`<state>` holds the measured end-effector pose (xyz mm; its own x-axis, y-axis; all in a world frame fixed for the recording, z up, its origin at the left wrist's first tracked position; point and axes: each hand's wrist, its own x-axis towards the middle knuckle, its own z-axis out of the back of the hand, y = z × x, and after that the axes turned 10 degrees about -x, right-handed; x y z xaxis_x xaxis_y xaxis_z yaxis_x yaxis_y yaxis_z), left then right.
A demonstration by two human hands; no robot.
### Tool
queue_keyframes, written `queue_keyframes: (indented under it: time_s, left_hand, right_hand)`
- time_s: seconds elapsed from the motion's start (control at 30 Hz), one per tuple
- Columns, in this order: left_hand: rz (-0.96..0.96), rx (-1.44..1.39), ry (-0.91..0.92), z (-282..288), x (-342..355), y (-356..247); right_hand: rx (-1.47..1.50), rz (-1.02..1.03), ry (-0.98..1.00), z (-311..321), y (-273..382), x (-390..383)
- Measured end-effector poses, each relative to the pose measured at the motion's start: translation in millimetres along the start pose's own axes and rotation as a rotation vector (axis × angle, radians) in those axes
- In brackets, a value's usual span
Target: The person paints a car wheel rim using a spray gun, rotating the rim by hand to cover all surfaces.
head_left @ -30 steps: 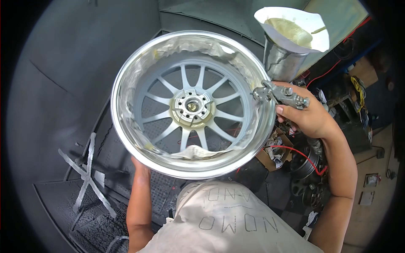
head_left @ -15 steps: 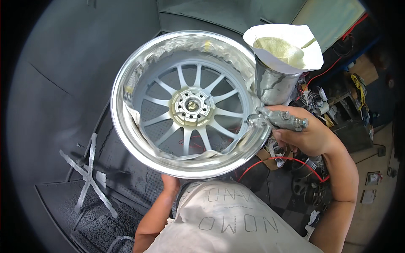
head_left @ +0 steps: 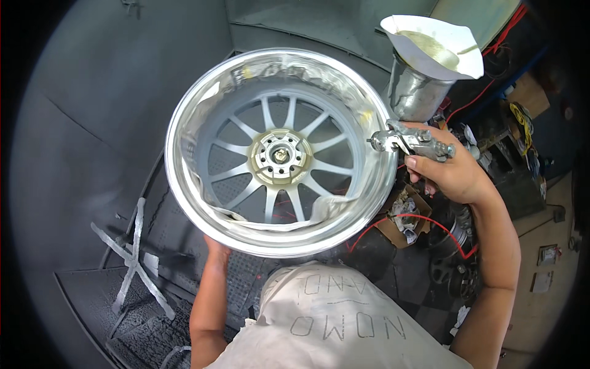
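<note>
A multi-spoke silver wheel [head_left: 305, 132] fills the centre, a crumpled pale lining inside its polished rim and a pale gold tint on the hub. My right hand [head_left: 452, 169] grips a metal spray gun [head_left: 418, 142] at the rim's right side, its nozzle pointing over the barrel. Above the gun stands its metal cup [head_left: 418, 95], topped by a white paper funnel [head_left: 464, 61] stained with pale gold liquid. My left hand [head_left: 218, 245] touches the wheel's lower-left rim from underneath; its fingers are mostly hidden there.
Grey booth walls [head_left: 104, 92] rise left and behind, with a taped X-shaped frame [head_left: 134, 264] low left. A red hose [head_left: 418, 216] loops over a cardboard box [head_left: 390, 230] and spare wheels [head_left: 458, 277] at right, beside cluttered shelving [head_left: 501, 157]. My body [head_left: 326, 320] occupies the lower middle.
The wheel has turned, shifting the lining's folds and yellow bits. The gun dipped, then rose to near its earlier height. My left hand moved right, then back leftward.
</note>
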<state>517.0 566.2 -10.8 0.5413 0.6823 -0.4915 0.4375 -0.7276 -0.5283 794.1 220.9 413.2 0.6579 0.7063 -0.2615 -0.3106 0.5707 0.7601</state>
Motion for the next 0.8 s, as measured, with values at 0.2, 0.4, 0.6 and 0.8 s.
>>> queue_keyframes:
  time_s: [0.2,0.4,0.6,0.8]
  left_hand:
    - [-0.015,0.162,0.110,31.3,15.2,28.2]
    - [0.064,0.063,0.001,11.1,46.6,-11.7]
    - [-0.048,0.239,0.174,43.4,79.0,-14.7]
    - [0.088,0.046,0.009,11.7,39.5,11.5]
  right_hand:
    - [0.183,0.139,-0.177,-28.7,-10.3,-0.9]
    - [0.281,0.189,-0.263,-63.3,-10.4,4.6]
    - [0.419,0.162,-0.017,-88.1,11.8,-22.2]
    - [0.259,0.199,-0.218,-77.1,-8.8,-11.8]
